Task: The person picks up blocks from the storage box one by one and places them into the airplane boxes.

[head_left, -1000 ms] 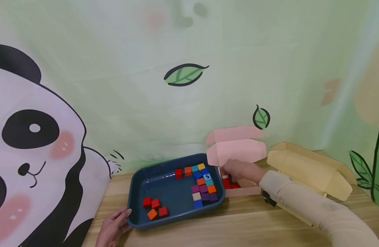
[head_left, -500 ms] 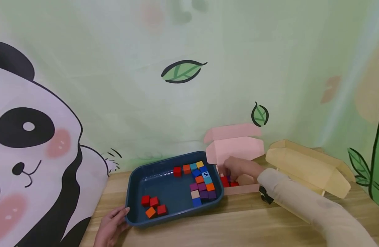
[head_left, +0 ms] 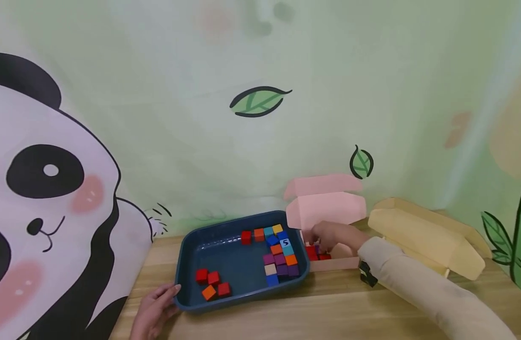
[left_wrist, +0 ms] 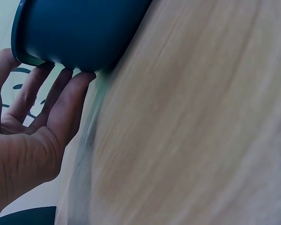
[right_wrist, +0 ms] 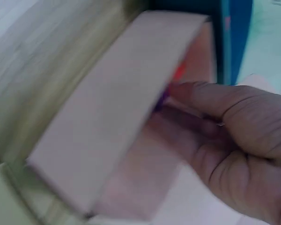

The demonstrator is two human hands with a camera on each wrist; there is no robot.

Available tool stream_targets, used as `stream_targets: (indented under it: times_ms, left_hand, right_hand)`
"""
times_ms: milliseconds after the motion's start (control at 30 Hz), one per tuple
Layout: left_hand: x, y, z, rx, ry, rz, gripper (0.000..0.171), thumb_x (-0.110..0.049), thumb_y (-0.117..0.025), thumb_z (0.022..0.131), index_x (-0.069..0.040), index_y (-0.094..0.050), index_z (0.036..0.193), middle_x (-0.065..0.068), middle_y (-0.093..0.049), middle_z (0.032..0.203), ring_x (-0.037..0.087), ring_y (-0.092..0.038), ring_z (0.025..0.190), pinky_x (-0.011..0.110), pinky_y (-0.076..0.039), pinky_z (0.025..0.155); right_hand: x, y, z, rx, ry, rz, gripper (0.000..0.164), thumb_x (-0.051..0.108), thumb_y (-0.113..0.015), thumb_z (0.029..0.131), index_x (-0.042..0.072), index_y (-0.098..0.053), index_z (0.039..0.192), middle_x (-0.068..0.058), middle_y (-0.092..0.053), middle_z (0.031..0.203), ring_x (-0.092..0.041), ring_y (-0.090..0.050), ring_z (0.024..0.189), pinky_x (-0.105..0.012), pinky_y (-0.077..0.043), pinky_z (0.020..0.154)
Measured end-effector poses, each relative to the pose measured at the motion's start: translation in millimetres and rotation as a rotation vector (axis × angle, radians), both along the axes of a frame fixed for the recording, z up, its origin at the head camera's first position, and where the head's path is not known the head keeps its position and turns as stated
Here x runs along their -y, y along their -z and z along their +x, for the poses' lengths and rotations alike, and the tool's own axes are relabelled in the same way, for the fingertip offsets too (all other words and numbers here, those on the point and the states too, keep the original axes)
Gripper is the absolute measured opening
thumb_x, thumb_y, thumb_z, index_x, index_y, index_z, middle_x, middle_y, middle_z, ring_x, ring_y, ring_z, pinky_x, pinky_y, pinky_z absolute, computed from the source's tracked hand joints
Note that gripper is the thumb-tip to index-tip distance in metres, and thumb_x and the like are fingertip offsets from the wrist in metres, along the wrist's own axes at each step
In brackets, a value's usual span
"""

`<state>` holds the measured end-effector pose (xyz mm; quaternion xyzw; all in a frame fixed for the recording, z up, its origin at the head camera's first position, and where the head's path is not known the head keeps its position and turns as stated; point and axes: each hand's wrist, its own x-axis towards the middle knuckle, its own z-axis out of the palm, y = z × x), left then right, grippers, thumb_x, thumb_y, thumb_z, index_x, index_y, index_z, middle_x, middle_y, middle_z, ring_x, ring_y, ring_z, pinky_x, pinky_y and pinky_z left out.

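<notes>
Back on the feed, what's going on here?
A person's right hand is in the open pink box, by a purple block; blur hides whether it is gripped. The left hand holds the blue tray's near left corner. There, coloured cubes crowd the right end, with four near the left. An open yellow box stands to the right.

Across the lower middle of the head frame, your tray (head_left: 226, 255) stood on the table (head_left: 320, 316), with your left hand (head_left: 155, 308) touching its lower-left corner. Inside it, four cubes (head_left: 213, 277) sat toward the left end and a larger group of cubes (head_left: 280, 259) toward the right. Just right of the tray, your right hand (head_left: 334, 235) was in an open box (head_left: 333, 264), among more cubes (head_left: 312, 253). A second box (head_left: 426, 233) lay farther right, and the backdrop (head_left: 192, 151) hung behind.
</notes>
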<state>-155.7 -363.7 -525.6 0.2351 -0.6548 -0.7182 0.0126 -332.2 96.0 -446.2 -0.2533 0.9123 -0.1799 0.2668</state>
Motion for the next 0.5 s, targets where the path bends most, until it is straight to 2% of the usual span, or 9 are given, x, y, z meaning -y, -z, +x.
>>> stream_targets:
  times_ms: [133,233,367,500]
  left_hand:
    - [-3.3,4.0,1.0,-0.020,0.001,0.014,0.023,-0.020,-0.072,0.083,-0.008,-0.068,0.102,0.004,-0.065,0.092,0.016,-0.064,0.077,0.036,-0.055,0.071]
    - [-3.5,2.9,1.7,-0.022,-0.002,0.021,0.021,-0.019,-0.073,0.083,-0.009,-0.068,0.100,0.004,-0.065,0.091,0.016,-0.064,0.077,0.036,-0.055,0.071]
    - [-2.6,0.0,1.7,-0.017,-0.007,0.018,0.019,-0.020,-0.074,0.082,-0.011,-0.069,0.098,0.003,-0.066,0.091,0.016,-0.065,0.077,0.036,-0.055,0.071]
    - [-3.3,1.1,2.0,-0.030,-0.010,0.026,0.015,-0.017,-0.073,0.082,-0.012,-0.069,0.095,0.003,-0.066,0.089,0.015,-0.065,0.077,0.035,-0.055,0.070]
  right_hand:
    - [13.7,-21.3,11.1,-0.127,-0.062,0.105,0.021,0.005,-0.069,0.084,0.010,-0.067,0.105,-0.005,-0.064,0.096,-0.020,-0.056,0.078,-0.035,-0.054,0.073]
    - [29.4,-40.9,17.7,-0.208,-0.132,0.101,0.018,0.010,-0.070,0.085,0.008,-0.067,0.103,-0.002,-0.064,0.092,-0.018,-0.055,0.080,-0.032,-0.052,0.078]
    - [53.9,-57.8,26.3,-0.211,-0.176,0.020,0.019,0.014,-0.071,0.085,0.013,-0.065,0.103,0.000,-0.064,0.095,-0.015,-0.056,0.086,-0.029,-0.052,0.078]
    - [84.3,-57.6,28.4,-0.222,-0.198,0.008,0.027,0.017,-0.070,0.086,0.013,-0.063,0.112,-0.002,-0.064,0.108,-0.014,-0.059,0.088,-0.028,-0.052,0.080]
